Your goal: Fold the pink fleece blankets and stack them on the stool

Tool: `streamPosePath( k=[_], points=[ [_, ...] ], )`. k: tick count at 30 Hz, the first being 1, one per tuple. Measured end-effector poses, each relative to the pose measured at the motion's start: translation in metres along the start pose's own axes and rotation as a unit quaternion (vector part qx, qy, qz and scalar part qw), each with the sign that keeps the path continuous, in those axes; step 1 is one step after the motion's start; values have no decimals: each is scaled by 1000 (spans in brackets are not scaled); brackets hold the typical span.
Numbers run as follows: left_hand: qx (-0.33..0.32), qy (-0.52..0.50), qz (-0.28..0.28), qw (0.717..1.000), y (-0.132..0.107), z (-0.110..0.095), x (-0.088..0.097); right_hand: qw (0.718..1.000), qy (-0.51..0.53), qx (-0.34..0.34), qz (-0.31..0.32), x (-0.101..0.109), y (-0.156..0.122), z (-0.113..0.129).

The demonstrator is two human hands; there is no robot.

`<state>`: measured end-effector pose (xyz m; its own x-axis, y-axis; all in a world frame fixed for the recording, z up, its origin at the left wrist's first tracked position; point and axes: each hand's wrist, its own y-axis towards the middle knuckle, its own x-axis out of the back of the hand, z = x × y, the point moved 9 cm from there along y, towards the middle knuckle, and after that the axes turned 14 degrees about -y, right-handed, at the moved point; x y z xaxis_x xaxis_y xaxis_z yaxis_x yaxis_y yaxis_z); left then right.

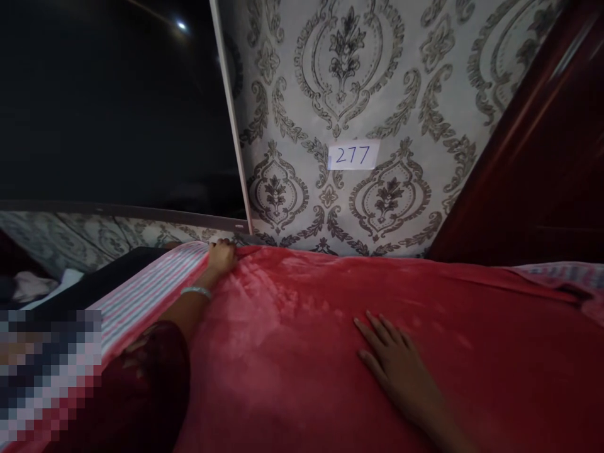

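Observation:
A red plush blanket point(302, 352) is spread wide in front of me, with light brush marks and small creases in its pile towards the far left. At its far left corner, close to the wall, my left hand point(223, 255) has its fingers curled down over the edge, closed on the blanket; the fingertips are partly hidden. A pale bracelet circles that wrist. My right hand point(396, 358) lies palm down on the middle of the blanket, fingers stretched and slightly apart, holding nothing. Along the left side shows a striped cloth point(151, 283) with a red border.
A large dark television screen point(113, 113) stands at the upper left. Patterned wallpaper point(340, 207) behind the blanket carries a paper label point(353, 155) reading 277. Dark red polished wood point(533, 163) slants down at the right. More striped cloth point(570, 272) shows at the far right edge.

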<state>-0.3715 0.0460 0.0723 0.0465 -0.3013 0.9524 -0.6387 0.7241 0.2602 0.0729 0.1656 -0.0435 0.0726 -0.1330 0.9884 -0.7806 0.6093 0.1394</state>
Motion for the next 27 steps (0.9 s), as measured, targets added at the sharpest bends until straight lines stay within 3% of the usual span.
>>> streamPosePath(
  k=[6, 9, 13, 16, 21, 27],
  points=[
    [-91, -39, 51, 994, -60, -12, 1, 1000, -1, 3, -20, 0, 0, -1],
    [-59, -142, 50, 987, -73, -3, 3, 1000, -6, 6, -16, -1, 0, 0],
    [114, -199, 0, 973, -63, 42, 4, 1000, -12, 5, -16, -1, 0, -1],
    [184, -220, 9, 958, -51, 63, -1, 1000, -10, 6, -19, -2, 0, -1],
    [198, -329, 12, 923, -39, 62, -8, 1000, -2, 11, -27, -3, 0, -2],
    [200, -502, -56, 839, -21, 67, 0, 1000, 4, 7, -27, -3, 1, -3]
  ],
)
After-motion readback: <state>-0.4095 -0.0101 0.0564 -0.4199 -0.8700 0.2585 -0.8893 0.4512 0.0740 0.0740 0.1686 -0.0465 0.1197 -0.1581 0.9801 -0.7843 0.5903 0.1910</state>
